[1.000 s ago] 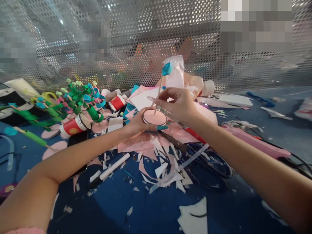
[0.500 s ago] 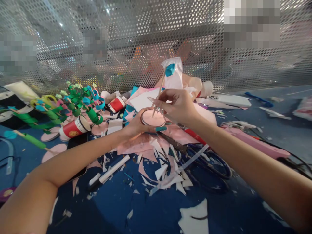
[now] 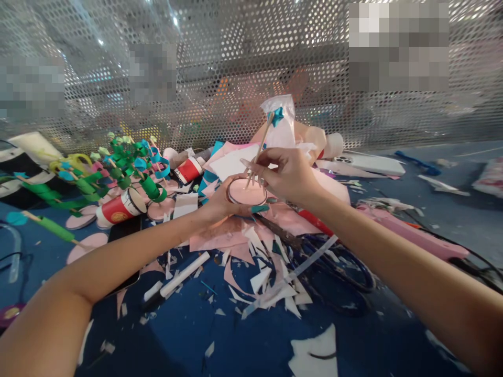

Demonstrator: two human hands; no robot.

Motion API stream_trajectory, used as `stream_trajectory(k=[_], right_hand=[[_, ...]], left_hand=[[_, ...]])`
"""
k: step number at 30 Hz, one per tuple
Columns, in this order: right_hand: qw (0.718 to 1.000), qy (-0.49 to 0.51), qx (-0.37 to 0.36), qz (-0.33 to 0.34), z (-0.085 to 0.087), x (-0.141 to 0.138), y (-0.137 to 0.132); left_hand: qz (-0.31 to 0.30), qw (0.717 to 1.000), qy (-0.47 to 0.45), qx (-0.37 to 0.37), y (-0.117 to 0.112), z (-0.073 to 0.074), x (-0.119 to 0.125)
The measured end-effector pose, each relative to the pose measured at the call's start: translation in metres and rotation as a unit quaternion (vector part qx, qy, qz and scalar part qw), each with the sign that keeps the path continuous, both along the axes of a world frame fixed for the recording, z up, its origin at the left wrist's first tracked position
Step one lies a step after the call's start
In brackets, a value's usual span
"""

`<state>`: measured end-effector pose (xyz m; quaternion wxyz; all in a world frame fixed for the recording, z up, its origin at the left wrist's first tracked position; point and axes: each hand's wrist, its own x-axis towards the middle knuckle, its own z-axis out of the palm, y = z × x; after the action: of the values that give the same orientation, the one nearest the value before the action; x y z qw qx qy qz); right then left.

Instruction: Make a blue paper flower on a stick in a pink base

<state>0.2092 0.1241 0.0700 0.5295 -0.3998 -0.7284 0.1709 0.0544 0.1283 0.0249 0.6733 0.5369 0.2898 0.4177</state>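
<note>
My left hand point(image 3: 223, 201) is closed around the edge of a round pink disc point(image 3: 247, 191) with a dark rim, held level above the paper scraps. Between the thumb and fingers of my right hand point(image 3: 285, 170) is a thin wooden stick point(image 3: 264, 140), tilted a little to the right. A blue paper star point(image 3: 276, 116) sits at its top. The stick's lower end meets the disc's pink face. Green paper curls on sticks point(image 3: 128, 165) stand on pink discs to the left.
Red-and-white paper cups point(image 3: 121, 208) lie at the left, near a dark phone point(image 3: 124, 230). Scissors point(image 3: 338, 272) with blue handles lie amid paper cuttings point(image 3: 263, 277). A pink glue gun point(image 3: 412, 233) rests at the right. Behind stands a perforated metal screen point(image 3: 243, 68).
The stick has turned in my right hand, so the blue star now faces me, and its top leans farther right. My left hand keeps the disc in nearly the same place.
</note>
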Motion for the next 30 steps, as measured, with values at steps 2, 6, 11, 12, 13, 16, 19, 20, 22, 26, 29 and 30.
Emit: stream_trajectory(k=[2,6,11,12,13,16,19,20,22,26,29,30], right_hand=[[1.0,-0.006,0.007,0.004,0.0,0.0,0.0],[1.0,0.003,0.005,0.003,-0.002,-0.001,0.0],[1.0,0.01,-0.001,-0.009,-0.002,-0.002,-0.001],[1.0,0.01,-0.006,-0.012,0.0,-0.002,-0.002],[1.0,0.008,-0.011,-0.012,0.001,-0.002,-0.004],[1.0,-0.001,-0.016,-0.002,0.008,-0.002,-0.007],[1.0,-0.003,-0.02,0.009,0.011,-0.002,-0.007],[1.0,0.0,-0.028,0.013,0.012,-0.002,-0.008],[0.998,0.012,-0.051,0.029,0.011,-0.002,-0.008],[0.99,0.066,-0.111,0.065,0.01,-0.003,-0.009],[0.987,0.084,-0.114,0.072,0.011,-0.003,-0.011],[0.988,0.085,-0.107,0.073,0.012,-0.004,-0.012]], left_hand=[[-0.001,1.0,0.005,-0.001,0.0,0.0,0.0],[0.007,1.0,0.016,0.014,0.001,-0.002,0.0],[-0.009,1.0,0.008,0.015,0.001,-0.002,-0.001],[-0.021,1.0,0.004,0.015,0.0,-0.002,-0.001],[-0.032,0.999,-0.001,0.015,0.0,-0.002,-0.001],[-0.046,0.999,-0.015,0.011,0.0,-0.001,-0.002],[-0.041,0.999,-0.011,0.003,0.0,0.0,-0.002],[-0.042,0.999,-0.007,0.003,0.0,0.0,-0.002],[-0.04,0.999,-0.005,0.006,0.0,0.001,-0.002],[-0.042,0.999,-0.009,0.015,0.0,0.0,-0.001],[-0.033,0.999,-0.015,0.029,0.002,-0.002,-0.001],[-0.027,0.999,-0.018,0.032,0.002,-0.003,-0.001]])
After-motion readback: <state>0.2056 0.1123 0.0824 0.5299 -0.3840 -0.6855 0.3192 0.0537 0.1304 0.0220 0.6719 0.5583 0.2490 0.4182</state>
